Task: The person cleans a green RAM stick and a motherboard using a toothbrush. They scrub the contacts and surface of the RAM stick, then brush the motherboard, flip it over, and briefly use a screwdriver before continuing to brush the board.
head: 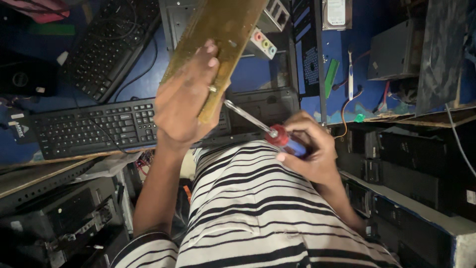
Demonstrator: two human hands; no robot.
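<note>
My left hand [186, 97] grips a long greenish-brown circuit board [223, 30], holding it up on edge over the desk. Coloured audio ports [265, 43] show at the board's far side. My right hand [310, 149] is closed around a screwdriver [277, 135] with a red and blue handle. Its metal shaft points up-left, and the tip meets the board's near edge beside my left thumb. Below both hands is my black-and-white striped shirt [258, 208].
Two black keyboards [89, 126] [106, 44] lie on the blue desk at left. An open computer case [258, 106] sits behind the board. A hard drive [336, 12], a toothbrush [350, 74] and wires lie at upper right. Stacked dark computer cases [411, 164] fill the right; more hardware [59, 218] lower left.
</note>
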